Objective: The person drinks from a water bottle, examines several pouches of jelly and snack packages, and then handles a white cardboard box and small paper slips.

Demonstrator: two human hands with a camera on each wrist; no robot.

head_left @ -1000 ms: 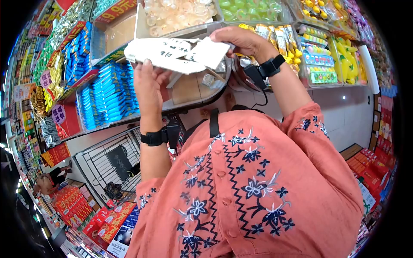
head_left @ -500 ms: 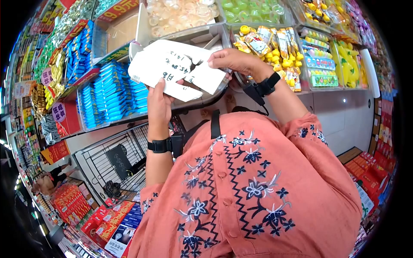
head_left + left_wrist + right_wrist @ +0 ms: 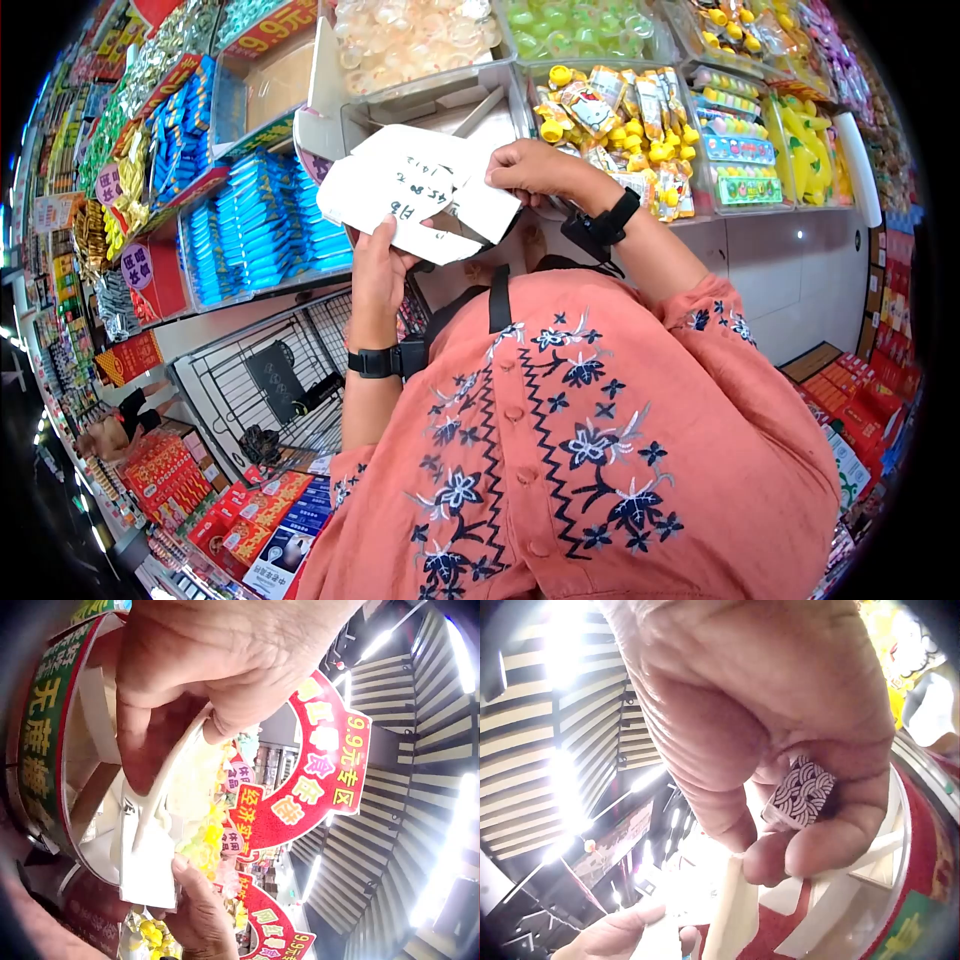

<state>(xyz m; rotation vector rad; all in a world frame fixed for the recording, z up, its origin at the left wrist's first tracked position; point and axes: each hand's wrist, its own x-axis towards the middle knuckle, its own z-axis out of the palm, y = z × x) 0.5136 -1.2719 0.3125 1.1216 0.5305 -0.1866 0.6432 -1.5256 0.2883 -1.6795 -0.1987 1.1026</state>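
A torn white card (image 3: pixel 385 165) with black handwriting is between both hands, above a display bin. My left hand (image 3: pixel 378 278) pinches its near left part, with the thumb on the written face. My right hand (image 3: pixel 545 168) pinches a smaller white piece (image 3: pixel 490 212) at the right, which overlaps the larger part along a ragged tear. In the right wrist view, a small block with a dark wave pattern (image 3: pixel 804 793) sits within the curled fingers of my right hand. The left wrist view shows the card (image 3: pixel 150 862) nearly edge-on, the other hand's thumb on it.
Behind the card stands a bin (image 3: pixel 475 100) with a cardboard strip inside. Yellow-capped packets (image 3: pixel 620 120) fill the bin to the right, and blue packets (image 3: pixel 250 220) stand to the left. A wire shopping cart (image 3: pixel 270 375) is at the lower left.
Both hands have come nearer the body with the card, the left also moving rightward. The card has turned from a steep tilt so that its written face shows more.
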